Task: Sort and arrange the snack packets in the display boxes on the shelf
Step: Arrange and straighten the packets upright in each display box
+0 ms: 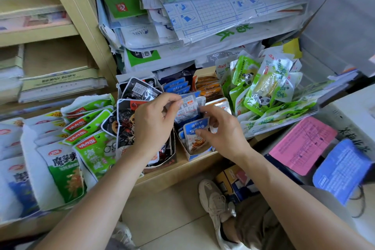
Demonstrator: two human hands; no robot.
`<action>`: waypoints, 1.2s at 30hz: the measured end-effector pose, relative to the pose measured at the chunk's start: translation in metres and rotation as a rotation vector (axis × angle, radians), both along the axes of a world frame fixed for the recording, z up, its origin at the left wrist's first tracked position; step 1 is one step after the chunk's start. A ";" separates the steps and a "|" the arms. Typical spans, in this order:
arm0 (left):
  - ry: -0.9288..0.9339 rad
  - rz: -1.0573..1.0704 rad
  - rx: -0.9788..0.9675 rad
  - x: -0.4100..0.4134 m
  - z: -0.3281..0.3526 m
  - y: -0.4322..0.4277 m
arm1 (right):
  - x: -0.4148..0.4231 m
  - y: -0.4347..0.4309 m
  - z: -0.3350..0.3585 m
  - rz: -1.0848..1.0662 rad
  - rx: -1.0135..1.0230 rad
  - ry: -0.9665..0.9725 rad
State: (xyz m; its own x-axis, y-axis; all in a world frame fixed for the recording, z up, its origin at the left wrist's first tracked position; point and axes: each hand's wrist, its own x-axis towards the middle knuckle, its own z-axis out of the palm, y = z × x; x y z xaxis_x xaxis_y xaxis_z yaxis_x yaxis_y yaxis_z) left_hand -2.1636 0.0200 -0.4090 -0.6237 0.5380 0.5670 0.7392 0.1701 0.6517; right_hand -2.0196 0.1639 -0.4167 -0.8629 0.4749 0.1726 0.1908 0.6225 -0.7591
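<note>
The wooden shelf (203,163) carries display boxes (199,155) of snack packets (67,168) — green ones (261,91) heaped right

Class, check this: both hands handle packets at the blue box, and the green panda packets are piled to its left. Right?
No. The head view shows the green panda packets piled to the right of the blue box, not its left. The left hand and right hand do handle packets there.

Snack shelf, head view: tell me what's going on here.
A person is sorting small packets at the shelf. The left hand pinches a silver-backed packet by its top, and the right hand grips a blue packet standing in the blue display box. Black packets fill the box to the left; green panda packets lie heaped to the right.
</note>
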 end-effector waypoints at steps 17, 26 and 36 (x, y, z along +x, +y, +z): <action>0.220 -0.235 -0.337 0.007 0.003 -0.019 | 0.000 -0.006 -0.011 -0.049 0.063 0.224; 0.158 -0.127 -0.261 0.011 0.004 -0.013 | 0.005 0.016 0.014 -0.099 -0.376 0.295; 0.067 -0.109 -0.298 0.011 0.007 -0.011 | 0.051 0.043 0.057 -0.167 -0.570 0.476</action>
State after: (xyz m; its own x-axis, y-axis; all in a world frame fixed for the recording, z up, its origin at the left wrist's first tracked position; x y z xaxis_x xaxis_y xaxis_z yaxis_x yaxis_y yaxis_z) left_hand -2.1523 0.0090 -0.4024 -0.5195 0.7483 0.4125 0.8034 0.2633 0.5341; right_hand -1.9686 0.2066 -0.3592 -0.6652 0.7202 0.1971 -0.1804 0.1011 -0.9784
